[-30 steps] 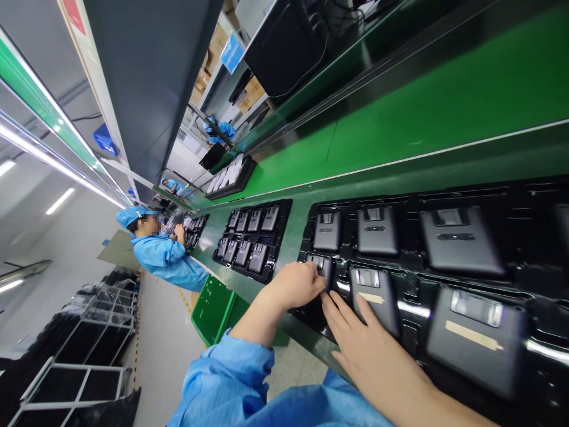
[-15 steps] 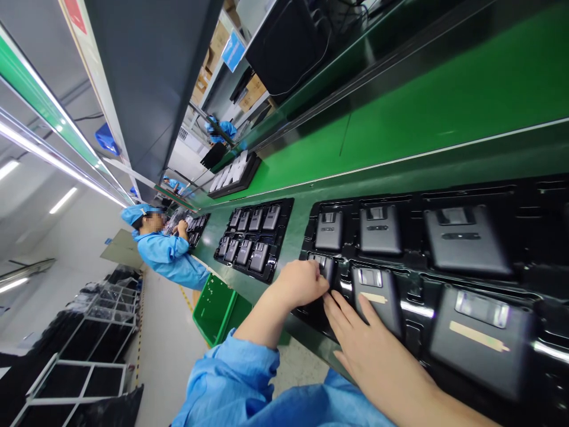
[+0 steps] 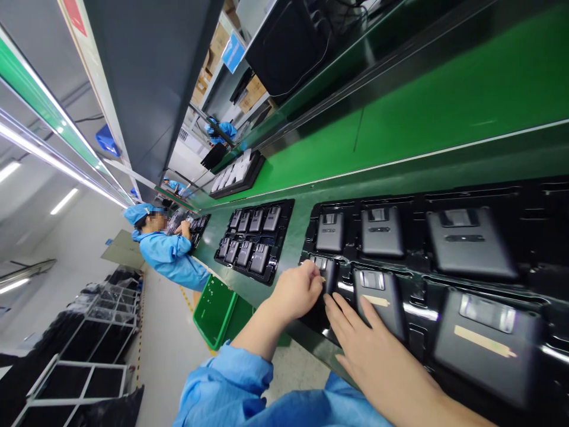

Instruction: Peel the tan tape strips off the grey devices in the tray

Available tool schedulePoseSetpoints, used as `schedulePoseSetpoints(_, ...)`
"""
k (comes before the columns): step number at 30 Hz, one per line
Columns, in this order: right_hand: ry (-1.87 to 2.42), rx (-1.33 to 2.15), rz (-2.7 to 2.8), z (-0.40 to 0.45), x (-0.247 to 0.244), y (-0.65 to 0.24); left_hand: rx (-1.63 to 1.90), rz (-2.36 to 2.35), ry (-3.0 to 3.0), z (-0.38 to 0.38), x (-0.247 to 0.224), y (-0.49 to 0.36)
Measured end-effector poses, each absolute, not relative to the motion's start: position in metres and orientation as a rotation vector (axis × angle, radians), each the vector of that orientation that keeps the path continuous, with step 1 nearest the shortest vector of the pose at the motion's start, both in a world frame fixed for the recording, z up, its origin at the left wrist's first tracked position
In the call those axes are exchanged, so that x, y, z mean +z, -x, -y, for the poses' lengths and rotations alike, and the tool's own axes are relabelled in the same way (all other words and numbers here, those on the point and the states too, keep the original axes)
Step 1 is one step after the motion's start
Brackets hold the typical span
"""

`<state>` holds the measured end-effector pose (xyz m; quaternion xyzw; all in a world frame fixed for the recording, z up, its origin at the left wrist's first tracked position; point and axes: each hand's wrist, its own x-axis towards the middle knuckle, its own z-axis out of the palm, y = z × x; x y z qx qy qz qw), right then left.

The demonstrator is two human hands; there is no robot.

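Close to the near left corner of the black tray (image 3: 418,198), my left hand (image 3: 299,289) is closed in a pinch at a dark grey, flat rectangular device (image 3: 329,276). A small tan bit of tape strip (image 3: 323,279) shows at its fingertips; the rest is hidden. Just to the right, my right hand (image 3: 362,332) lies flat with fingers stretched, its fingertips by the lower edge of that device. Beside it, another grey device (image 3: 386,314) carries a tan strip across its back, as does a larger-looking device (image 3: 484,367). The far-row device (image 3: 382,231) has a dark slot and no strip.
A second black tray (image 3: 278,252) of similar devices lies further left on the green bench. Beyond it works a person in blue (image 3: 171,255). A green bin (image 3: 213,317) stands below the bench edge. A dark tray of white items (image 3: 237,172) sits on the raised green surface.
My left hand has drawn back slightly to the left, and a tan bit now shows at its fingertips. My right hand has stayed nearly in place.
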<state>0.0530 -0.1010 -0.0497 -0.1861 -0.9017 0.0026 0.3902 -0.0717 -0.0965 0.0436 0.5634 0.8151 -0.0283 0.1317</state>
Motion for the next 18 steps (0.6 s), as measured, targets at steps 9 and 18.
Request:
schedulePoseSetpoints(9,0.463,0.009,2.3,0.099,-0.049,-0.056,0.264,-1.83,-2.058,0.088,0.032,0.11)
schedulePoseSetpoints(18,0.462,0.061,2.243,0.098,-0.044,-0.057,0.144,-1.535,-2.145,0.071,0.037,0.121)
